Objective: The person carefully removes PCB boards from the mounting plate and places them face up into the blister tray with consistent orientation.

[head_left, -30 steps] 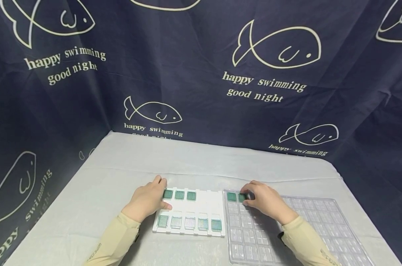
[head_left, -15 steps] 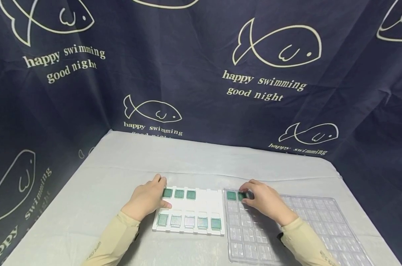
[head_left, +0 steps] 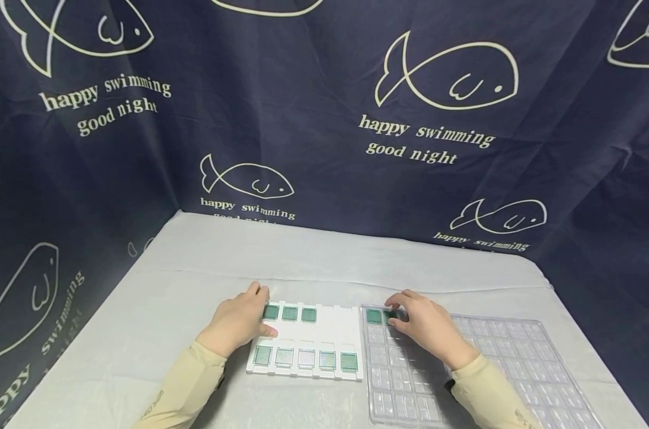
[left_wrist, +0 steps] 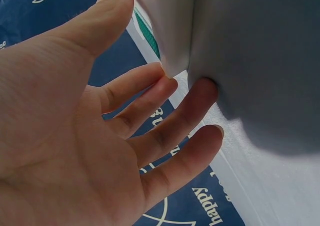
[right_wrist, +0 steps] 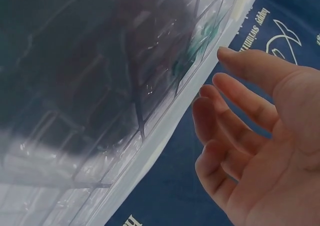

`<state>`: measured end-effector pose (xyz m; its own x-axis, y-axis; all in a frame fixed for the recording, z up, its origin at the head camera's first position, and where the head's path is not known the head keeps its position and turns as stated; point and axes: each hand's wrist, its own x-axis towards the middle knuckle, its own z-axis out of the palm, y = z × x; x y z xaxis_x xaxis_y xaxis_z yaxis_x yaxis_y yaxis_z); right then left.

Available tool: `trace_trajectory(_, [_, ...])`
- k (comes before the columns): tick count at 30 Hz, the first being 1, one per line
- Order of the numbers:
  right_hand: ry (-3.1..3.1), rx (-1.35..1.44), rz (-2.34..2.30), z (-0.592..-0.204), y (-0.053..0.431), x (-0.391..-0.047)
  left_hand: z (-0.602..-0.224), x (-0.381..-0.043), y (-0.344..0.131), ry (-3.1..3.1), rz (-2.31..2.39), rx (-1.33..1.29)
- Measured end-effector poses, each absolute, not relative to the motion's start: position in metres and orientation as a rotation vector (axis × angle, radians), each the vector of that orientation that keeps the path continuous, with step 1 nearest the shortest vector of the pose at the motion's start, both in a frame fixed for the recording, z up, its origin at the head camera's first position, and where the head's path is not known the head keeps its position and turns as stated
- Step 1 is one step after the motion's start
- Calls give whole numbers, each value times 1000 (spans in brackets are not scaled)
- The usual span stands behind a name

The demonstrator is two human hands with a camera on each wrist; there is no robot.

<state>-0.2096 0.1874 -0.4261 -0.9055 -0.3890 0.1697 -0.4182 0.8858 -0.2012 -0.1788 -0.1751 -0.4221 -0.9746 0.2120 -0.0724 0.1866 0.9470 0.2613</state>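
Observation:
My left hand (head_left: 235, 323) grips the left end of a white tray (head_left: 332, 329), its thumb on top and fingertips at the far edge. Green square circuit chips sit in two rows there: three in the back row and several along the front (head_left: 306, 357). Over the back left corner of a clear plastic compartment tray (head_left: 379, 357) hovers my right hand (head_left: 431, 326). One green chip (head_left: 374, 316) lies in that tray's corner compartment; a second chip (head_left: 391, 314) beside it is partly covered by my right fingers. In the right wrist view, the thumb and fingers stand apart with nothing between them.
Both trays lie side by side on a pale cloth-covered table (head_left: 303, 256), a narrow gap between them. A dark blue curtain (head_left: 324, 119) with fish drawings hangs around the back and sides.
My right thumb and index finger have spread a little, and the hand has shifted slightly left over the second chip. The left hand keeps its place on the white tray.

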Motion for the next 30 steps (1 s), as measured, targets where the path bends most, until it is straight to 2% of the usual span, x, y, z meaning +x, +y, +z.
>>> trace_trajectory(11, [-2940, 573, 331, -425, 182, -201, -422, -180, -175, 3002, 384, 311])
trace_trajectory(30, [-2907, 596, 327, -422, 149, -163, -424, -180, -176, 3002, 408, 332])
